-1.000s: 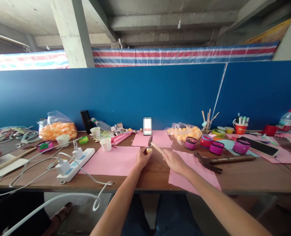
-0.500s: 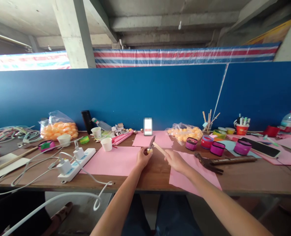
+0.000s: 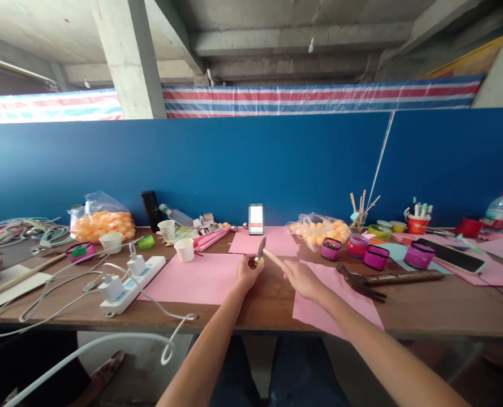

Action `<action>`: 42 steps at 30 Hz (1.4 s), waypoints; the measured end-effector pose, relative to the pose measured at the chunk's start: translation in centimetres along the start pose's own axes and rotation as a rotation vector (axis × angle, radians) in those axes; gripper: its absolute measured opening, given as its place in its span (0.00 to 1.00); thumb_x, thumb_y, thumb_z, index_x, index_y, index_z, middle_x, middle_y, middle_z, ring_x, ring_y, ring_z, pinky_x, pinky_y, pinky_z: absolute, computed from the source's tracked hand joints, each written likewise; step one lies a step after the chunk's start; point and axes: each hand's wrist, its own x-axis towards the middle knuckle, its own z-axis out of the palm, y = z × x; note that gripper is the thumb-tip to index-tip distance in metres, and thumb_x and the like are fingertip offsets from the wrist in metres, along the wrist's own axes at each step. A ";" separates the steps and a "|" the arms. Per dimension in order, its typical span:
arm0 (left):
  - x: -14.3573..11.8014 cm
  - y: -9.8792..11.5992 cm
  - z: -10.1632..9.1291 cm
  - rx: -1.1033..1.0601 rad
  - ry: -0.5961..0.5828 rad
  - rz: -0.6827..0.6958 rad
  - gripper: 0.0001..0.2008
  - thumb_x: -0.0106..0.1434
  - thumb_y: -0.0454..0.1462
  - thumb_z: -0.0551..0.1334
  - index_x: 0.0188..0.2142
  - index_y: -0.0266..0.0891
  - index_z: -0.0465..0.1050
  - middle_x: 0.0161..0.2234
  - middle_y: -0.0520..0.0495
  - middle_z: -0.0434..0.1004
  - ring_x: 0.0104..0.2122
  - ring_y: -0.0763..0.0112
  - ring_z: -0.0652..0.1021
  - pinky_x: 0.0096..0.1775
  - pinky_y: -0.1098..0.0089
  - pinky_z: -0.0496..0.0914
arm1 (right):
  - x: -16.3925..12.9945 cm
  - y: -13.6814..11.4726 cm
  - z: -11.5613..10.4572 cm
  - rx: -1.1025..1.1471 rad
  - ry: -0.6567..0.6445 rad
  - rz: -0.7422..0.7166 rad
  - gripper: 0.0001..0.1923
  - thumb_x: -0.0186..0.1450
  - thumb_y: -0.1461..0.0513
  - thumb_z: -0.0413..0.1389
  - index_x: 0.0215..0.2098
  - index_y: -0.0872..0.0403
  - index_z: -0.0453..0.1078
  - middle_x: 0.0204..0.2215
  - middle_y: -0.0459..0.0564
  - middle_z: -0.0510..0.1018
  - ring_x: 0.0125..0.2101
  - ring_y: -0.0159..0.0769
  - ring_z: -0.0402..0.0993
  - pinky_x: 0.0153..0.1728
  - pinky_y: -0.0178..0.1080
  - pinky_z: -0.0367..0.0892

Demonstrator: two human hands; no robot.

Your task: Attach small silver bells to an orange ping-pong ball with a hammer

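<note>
My left hand (image 3: 246, 273) is closed around a small knife (image 3: 262, 246), its short grey blade pointing up and away from me. A shiny round metal bit shows by the fingers; most of the handle is hidden in the hand. My right hand (image 3: 301, 277) grips a pale wooden stick (image 3: 275, 259) from the right, slanting up to the left. The stick's far end lies at the blade, though I cannot tell whether they touch. Beneath the left hand is a pink paper sheet (image 3: 192, 277), and another pink sheet (image 3: 327, 305) lies under the right wrist.
A claw hammer (image 3: 399, 277) lies to the right, near purple bands (image 3: 376, 256) and a phone (image 3: 450, 254). Bags of orange balls (image 3: 102, 225) stand at the back. On the left are a power strip (image 3: 136, 282) with white cables and a paper cup (image 3: 185, 250).
The knife blade has shifted slightly left and down against the stick. Both hands keep their hold in nearly the same place. At the far left, a co-worker's hand has moved slightly.
</note>
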 end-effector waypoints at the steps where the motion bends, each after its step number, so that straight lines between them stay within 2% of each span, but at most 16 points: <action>1: 0.0 -0.1 0.0 -0.006 0.008 0.003 0.17 0.43 0.34 0.66 0.36 0.36 0.70 0.30 0.47 0.75 0.30 0.72 0.75 0.36 0.69 0.69 | 0.0 0.0 -0.1 0.015 0.020 -0.007 0.15 0.65 0.61 0.39 0.27 0.55 0.63 0.24 0.48 0.73 0.23 0.30 0.67 0.25 0.32 0.56; 3: 0.1 -0.2 0.0 -0.013 0.012 0.004 0.17 0.43 0.34 0.67 0.36 0.36 0.69 0.31 0.47 0.75 0.30 0.72 0.75 0.36 0.69 0.70 | -0.1 -0.1 -0.2 0.031 0.029 -0.003 0.15 0.65 0.61 0.38 0.28 0.55 0.63 0.25 0.48 0.73 0.21 0.29 0.67 0.25 0.32 0.56; 7: 0.2 -0.4 0.0 -0.027 -0.017 -0.015 0.16 0.45 0.34 0.66 0.35 0.36 0.68 0.31 0.46 0.74 0.30 0.72 0.75 0.36 0.69 0.70 | -0.2 -0.1 -0.3 0.027 -0.046 0.012 0.15 0.65 0.61 0.39 0.26 0.56 0.62 0.22 0.47 0.72 0.19 0.28 0.65 0.23 0.31 0.55; 11: 0.2 -0.6 0.0 -0.052 -0.004 -0.001 0.19 0.44 0.32 0.66 0.38 0.37 0.67 0.34 0.46 0.73 0.30 0.73 0.75 0.36 0.70 0.70 | -0.2 0.0 -0.2 0.072 0.000 -0.004 0.15 0.66 0.61 0.37 0.28 0.55 0.63 0.23 0.46 0.72 0.19 0.27 0.66 0.24 0.31 0.56; 16: 0.2 -0.7 -0.1 -0.030 -0.021 -0.010 0.19 0.44 0.32 0.66 0.38 0.37 0.69 0.34 0.46 0.74 0.31 0.72 0.75 0.36 0.69 0.70 | 0.0 -0.3 0.0 0.080 -0.057 0.061 0.17 0.66 0.60 0.38 0.28 0.56 0.64 0.21 0.46 0.72 0.18 0.28 0.65 0.23 0.31 0.56; 21: 0.3 -0.3 -0.1 -0.012 -0.053 0.007 0.20 0.44 0.32 0.66 0.40 0.39 0.71 0.34 0.47 0.75 0.31 0.72 0.75 0.37 0.69 0.70 | 0.1 -0.2 -0.3 0.145 -0.001 0.020 0.19 0.66 0.57 0.36 0.27 0.55 0.64 0.20 0.45 0.71 0.18 0.28 0.65 0.22 0.31 0.57; 27: 0.1 -0.1 -0.2 -0.019 -0.032 -0.014 0.21 0.45 0.33 0.66 0.41 0.39 0.70 0.34 0.46 0.76 0.33 0.70 0.75 0.38 0.68 0.70 | 0.1 0.4 0.1 0.152 0.039 0.022 0.18 0.65 0.58 0.37 0.27 0.55 0.64 0.22 0.46 0.72 0.18 0.28 0.66 0.23 0.31 0.57; 32: 0.2 -0.3 -0.2 -0.044 -0.053 -0.017 0.20 0.45 0.32 0.66 0.40 0.38 0.70 0.35 0.46 0.76 0.34 0.70 0.75 0.40 0.68 0.70 | 0.3 0.6 0.7 0.119 -0.011 0.042 0.17 0.65 0.59 0.38 0.25 0.55 0.63 0.21 0.46 0.72 0.18 0.27 0.66 0.24 0.31 0.57; 36: 0.3 -0.5 -0.2 -0.041 -0.015 -0.018 0.21 0.44 0.34 0.66 0.40 0.38 0.69 0.37 0.45 0.74 0.33 0.71 0.75 0.38 0.69 0.70 | 0.3 0.4 0.6 0.146 0.051 0.036 0.17 0.65 0.59 0.37 0.26 0.55 0.63 0.21 0.46 0.72 0.18 0.28 0.66 0.23 0.31 0.57; 42: 0.2 -0.5 -0.2 -0.035 0.006 -0.028 0.19 0.44 0.35 0.66 0.38 0.39 0.69 0.35 0.46 0.74 0.31 0.72 0.74 0.36 0.69 0.70 | 0.2 0.1 0.3 0.119 -0.012 0.047 0.17 0.65 0.59 0.38 0.26 0.55 0.63 0.20 0.45 0.72 0.18 0.27 0.66 0.23 0.31 0.57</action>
